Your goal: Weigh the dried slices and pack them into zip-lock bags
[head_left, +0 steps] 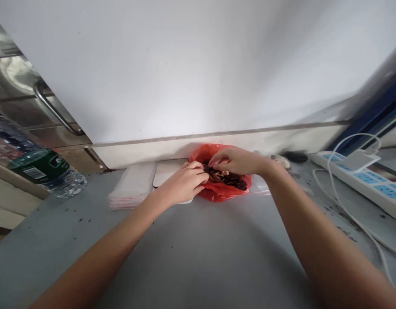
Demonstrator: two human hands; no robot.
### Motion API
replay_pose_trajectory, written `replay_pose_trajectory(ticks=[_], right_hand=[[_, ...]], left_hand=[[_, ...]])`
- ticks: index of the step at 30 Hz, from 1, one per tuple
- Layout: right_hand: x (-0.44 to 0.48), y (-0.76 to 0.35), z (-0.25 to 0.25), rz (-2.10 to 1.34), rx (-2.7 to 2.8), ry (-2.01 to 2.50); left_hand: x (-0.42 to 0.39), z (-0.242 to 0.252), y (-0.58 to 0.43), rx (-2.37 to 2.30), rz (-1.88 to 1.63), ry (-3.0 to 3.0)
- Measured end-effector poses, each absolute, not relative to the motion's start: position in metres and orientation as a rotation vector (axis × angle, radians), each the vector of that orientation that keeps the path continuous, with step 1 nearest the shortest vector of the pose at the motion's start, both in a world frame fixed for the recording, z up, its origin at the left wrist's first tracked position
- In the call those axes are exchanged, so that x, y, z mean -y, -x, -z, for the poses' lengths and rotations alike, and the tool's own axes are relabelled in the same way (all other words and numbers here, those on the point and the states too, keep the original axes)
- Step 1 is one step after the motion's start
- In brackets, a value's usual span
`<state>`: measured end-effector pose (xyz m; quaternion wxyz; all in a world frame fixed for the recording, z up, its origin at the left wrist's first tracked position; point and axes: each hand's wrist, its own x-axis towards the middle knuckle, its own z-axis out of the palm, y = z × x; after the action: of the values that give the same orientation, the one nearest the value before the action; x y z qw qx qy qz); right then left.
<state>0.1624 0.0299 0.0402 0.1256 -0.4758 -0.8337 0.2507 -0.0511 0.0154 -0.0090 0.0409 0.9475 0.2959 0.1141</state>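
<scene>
A red plastic bag (pixel 217 191) lies open on the grey counter (pixel 198 249) by the wall, with several dark brown dried pieces (pixel 232 179) inside. My left hand (pixel 183 183) is at the bag's left edge, fingers curled and pinched at the dark pieces. My right hand (pixel 236 161) reaches in from above with its fingertips pinched on the pieces at the bag's mouth. What exactly each hand grips is too small to make out.
A stack of clear zip bags (pixel 132 189) and a flat white scale-like slab (pixel 168 171) lie left of the red bag. A plastic water bottle (pixel 40 169) lies at far left. A white power strip (pixel 362 176) with cables runs along the right.
</scene>
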Motion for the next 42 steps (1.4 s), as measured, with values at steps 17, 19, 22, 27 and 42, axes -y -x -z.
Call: replay_pose_trajectory(ticks=[17, 19, 22, 27, 42], right_hand=[[-0.026, -0.183, -0.051, -0.309, 2.038, 1.748], [-0.024, -0.188, -0.056, -0.239, 1.968, 1.751], [-0.025, -0.202, -0.062, -0.228, 1.919, 1.979], [-0.033, -0.232, -0.056, -0.403, 1.961, 2.338], [-0.042, -0.252, -0.033, -0.603, 1.847, 2.327]], left_hand=[[-0.014, -0.022, 0.030, -0.981, -0.479, -2.751], [-0.016, -0.021, 0.020, -1.028, -0.438, -2.806], [-0.014, -0.018, 0.015, -1.128, -0.538, -2.789], [-0.006, -0.017, 0.022, -1.250, -0.554, -2.671], [0.008, -0.024, 0.036, -0.772, -0.455, -2.644]])
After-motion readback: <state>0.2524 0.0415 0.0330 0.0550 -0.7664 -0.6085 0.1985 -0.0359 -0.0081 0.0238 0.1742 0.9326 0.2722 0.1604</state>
